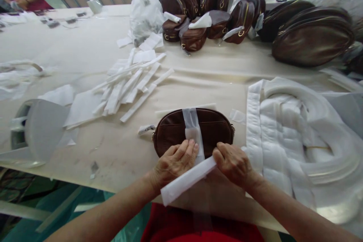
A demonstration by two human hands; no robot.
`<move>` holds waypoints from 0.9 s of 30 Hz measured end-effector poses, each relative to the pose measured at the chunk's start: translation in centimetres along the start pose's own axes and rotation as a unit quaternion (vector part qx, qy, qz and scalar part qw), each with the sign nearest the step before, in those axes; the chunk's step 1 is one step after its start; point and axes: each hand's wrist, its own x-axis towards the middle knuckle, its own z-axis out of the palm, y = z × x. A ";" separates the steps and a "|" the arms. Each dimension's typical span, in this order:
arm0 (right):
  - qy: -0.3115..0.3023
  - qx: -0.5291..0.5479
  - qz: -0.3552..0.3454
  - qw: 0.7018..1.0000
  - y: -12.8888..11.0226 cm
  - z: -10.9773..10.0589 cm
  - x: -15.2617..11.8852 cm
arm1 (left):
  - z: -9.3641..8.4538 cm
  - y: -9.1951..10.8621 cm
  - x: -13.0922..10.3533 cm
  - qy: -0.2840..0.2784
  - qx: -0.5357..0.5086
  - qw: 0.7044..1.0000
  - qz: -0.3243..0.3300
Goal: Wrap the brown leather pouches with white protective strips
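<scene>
A small dark brown oval leather bag point(170, 130) lies on the table before me, with a translucent strip point(191, 119) running across its middle and a small white piece point(191, 134) on that strip. My left hand point(177, 159) rests on the bag's lower middle, fingers extended and pressed flat over the strip. At the bag's lower right edge, my right hand point(232, 162) is closed round one end of a white padding strip point(187, 181), which slants down to the left past my left hand. A wrapped zipper pull point(146, 129) sticks out at the bag's left end.
Loose white strips point(133, 87) are heaped to the left, beside a tape dispenser point(34, 128). Stacked white padding point(283, 140) covers the right. Several finished-looking brown bags point(194, 36) and a white plastic bag point(146, 13) stand behind. Other people in red work across the table.
</scene>
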 end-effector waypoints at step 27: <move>0.007 0.018 0.032 0.999 0.1 1.0 -0.2 | 1.0 -0.2 -1.4 -0.070 0.019 0.997 0.026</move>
